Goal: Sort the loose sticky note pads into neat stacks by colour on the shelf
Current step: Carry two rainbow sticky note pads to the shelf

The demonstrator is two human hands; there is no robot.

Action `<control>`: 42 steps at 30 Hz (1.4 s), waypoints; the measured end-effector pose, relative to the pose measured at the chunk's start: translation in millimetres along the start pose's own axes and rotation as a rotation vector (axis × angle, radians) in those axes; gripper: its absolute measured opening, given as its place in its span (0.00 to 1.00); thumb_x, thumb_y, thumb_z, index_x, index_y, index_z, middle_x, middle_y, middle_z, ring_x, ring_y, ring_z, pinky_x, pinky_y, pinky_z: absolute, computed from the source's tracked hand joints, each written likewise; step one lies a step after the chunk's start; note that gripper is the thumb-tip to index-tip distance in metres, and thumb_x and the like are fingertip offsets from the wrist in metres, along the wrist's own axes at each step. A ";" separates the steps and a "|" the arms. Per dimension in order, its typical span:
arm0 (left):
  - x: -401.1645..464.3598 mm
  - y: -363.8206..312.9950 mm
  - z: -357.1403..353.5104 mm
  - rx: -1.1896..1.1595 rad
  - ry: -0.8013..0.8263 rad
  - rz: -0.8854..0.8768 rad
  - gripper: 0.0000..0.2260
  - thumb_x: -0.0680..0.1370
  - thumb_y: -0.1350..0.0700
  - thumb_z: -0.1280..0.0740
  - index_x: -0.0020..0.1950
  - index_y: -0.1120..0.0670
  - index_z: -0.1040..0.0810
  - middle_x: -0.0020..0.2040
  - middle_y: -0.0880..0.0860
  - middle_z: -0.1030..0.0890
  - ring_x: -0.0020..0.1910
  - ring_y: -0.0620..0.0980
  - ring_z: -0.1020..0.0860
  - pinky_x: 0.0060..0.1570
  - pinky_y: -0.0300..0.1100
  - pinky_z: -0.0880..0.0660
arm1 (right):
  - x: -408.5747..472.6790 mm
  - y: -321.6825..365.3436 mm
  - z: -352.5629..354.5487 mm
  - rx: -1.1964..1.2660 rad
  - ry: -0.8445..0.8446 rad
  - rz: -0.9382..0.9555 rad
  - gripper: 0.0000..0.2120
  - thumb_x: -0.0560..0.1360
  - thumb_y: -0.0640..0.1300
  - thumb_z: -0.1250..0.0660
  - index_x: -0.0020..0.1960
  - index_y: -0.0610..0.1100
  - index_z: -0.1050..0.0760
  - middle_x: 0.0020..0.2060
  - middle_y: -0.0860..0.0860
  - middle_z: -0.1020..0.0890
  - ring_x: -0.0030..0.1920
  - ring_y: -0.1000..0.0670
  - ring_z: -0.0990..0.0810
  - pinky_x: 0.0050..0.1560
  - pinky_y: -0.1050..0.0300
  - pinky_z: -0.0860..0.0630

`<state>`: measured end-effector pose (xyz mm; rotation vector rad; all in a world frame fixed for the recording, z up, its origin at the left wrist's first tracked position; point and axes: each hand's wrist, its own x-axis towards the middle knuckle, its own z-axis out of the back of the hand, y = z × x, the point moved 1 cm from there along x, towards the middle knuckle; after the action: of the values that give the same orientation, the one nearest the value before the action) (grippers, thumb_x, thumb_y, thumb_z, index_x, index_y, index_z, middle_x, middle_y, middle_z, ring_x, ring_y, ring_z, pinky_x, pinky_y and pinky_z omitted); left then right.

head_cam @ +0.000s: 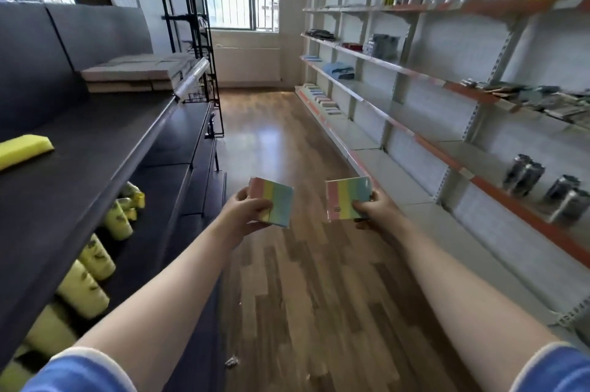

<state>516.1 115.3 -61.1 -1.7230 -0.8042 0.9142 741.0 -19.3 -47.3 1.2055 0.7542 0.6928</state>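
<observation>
Left hand [245, 211] and right hand [372, 209] each grip a striped pad, fingers curled. Sorted pads [321, 98] at 12 o'clock on bottom shelf [367, 149]; these two unplaced.

far pads on the low shelf [322, 99] too small to tell colours.

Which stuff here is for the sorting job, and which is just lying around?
For the job:
left hand holding a striped pad
right hand holding another striped pad
pads on the bottom shelf

Lying about:
yellow sponge
yellow bottles
silver cans
</observation>
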 end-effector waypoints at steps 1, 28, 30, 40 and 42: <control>11.6 3.9 -5.8 0.003 -0.004 0.020 0.10 0.76 0.67 0.34 0.52 0.54 0.27 0.47 0.56 0.22 0.43 0.53 0.21 0.35 0.44 0.19 | 12.4 -3.6 2.7 -0.005 -0.018 -0.023 0.15 0.77 0.34 0.37 0.63 0.37 0.32 0.49 0.42 0.24 0.39 0.50 0.24 0.25 0.64 0.24; 522.1 -50.9 -83.0 0.041 0.084 0.278 0.05 0.79 0.65 0.40 0.53 0.58 0.30 0.42 0.56 0.25 0.37 0.50 0.23 0.26 0.39 0.22 | 489.0 25.6 12.3 0.105 -0.217 -0.305 0.14 0.79 0.33 0.44 0.63 0.30 0.31 0.36 0.45 0.25 0.33 0.49 0.26 0.19 0.65 0.29; 562.9 -47.3 -93.3 0.035 0.072 0.287 0.07 0.78 0.66 0.41 0.55 0.58 0.30 0.42 0.56 0.25 0.37 0.50 0.23 0.27 0.40 0.22 | 526.6 23.8 20.4 0.116 -0.214 -0.309 0.14 0.80 0.34 0.44 0.64 0.30 0.31 0.36 0.45 0.26 0.34 0.50 0.26 0.18 0.67 0.30; 788.5 -66.4 -195.1 0.096 0.130 0.275 0.09 0.78 0.66 0.40 0.57 0.59 0.29 0.44 0.57 0.23 0.40 0.51 0.22 0.31 0.41 0.20 | 759.2 34.2 97.5 0.139 -0.268 -0.370 0.14 0.79 0.37 0.41 0.64 0.33 0.30 0.36 0.46 0.26 0.34 0.50 0.27 0.31 0.59 0.29; 826.4 -78.9 -216.2 0.095 0.145 0.256 0.08 0.78 0.65 0.39 0.57 0.58 0.28 0.44 0.57 0.24 0.41 0.51 0.22 0.32 0.42 0.19 | 800.1 46.5 114.7 0.147 -0.289 -0.355 0.14 0.79 0.37 0.41 0.64 0.35 0.30 0.38 0.46 0.26 0.35 0.50 0.26 0.31 0.58 0.29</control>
<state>1104.7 737.5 -108.7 -1.8112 -0.4446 0.9676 1292.2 572.0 -92.6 1.2310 0.7582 0.1676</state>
